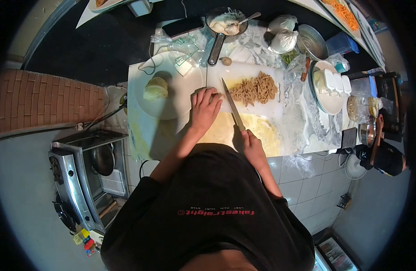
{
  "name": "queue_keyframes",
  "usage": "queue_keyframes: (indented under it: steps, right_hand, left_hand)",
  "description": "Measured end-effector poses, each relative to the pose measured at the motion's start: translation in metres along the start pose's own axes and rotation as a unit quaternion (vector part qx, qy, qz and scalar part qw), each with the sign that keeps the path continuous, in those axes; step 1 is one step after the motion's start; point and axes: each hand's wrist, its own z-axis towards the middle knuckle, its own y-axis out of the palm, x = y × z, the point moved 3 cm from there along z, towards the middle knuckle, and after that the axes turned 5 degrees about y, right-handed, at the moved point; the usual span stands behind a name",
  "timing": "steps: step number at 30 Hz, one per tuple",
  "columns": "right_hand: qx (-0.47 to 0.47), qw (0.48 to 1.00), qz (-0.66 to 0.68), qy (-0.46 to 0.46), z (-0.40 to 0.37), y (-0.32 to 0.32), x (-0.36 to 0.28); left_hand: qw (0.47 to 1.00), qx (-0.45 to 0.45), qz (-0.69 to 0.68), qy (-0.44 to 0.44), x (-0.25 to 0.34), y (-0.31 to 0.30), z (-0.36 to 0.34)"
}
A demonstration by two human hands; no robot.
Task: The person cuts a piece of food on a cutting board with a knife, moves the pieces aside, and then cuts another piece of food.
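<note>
My right hand [254, 148] is wrapped around the handle of a long kitchen knife [233, 106], its blade slanting up and left over the white cutting board [244, 67]. Just right of the blade lies a heap of brown food cut into short strips [257, 89]; its kind is not clear. Left of the blade, my left hand [205, 108] rests at the board's edge with bent fingers. Its fingertips press at a small pale-brown bit, largely hidden. A big round white plate [149, 106] beside that hand carries a piece of cabbage [156, 88].
Behind the board are a pan [215, 47] with white paste and a spoon, a phone [183, 26] and tied plastic bags [283, 40]. A plate of white containers [329, 101] stands right. Another person [386, 156] is at far right; a gas stove [72, 180] stands lower left.
</note>
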Motion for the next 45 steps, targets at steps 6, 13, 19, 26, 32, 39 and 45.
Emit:
queue_keyframes:
  steps: [6,13,19,26,32,39,45]
  right_hand:
    - [-0.006,1.0,-0.006,0.011,-0.001,-0.002,-0.002]
    - [0.012,1.0,-0.006,0.005,0.001,0.005,0.003]
    - [0.018,0.996,-0.084,0.006,0.002,0.011,0.001]
    - [0.02,0.996,-0.09,0.006,0.0,0.013,-0.002]
    - [0.023,0.996,-0.089,0.012,0.001,0.017,-0.001]
    - [0.034,0.996,-0.083,0.011,-0.001,0.016,-0.002]
    - [0.033,0.996,-0.079,-0.009,-0.003,0.018,0.001]
  left_hand:
    - [1.0,-0.016,-0.002,-0.003,0.0,-0.001,0.003]
    - [0.999,-0.027,-0.03,0.004,-0.004,0.009,0.011]
    - [0.999,-0.006,-0.041,-0.009,-0.005,0.006,0.008]
    - [0.999,0.012,-0.021,0.026,0.0,0.008,-0.006]
    - [0.999,0.006,-0.007,0.031,0.002,0.008,-0.008]
    - [0.999,-0.001,-0.034,0.011,-0.002,0.007,-0.009]
    - [0.999,0.008,-0.012,-0.047,-0.003,0.006,-0.006]
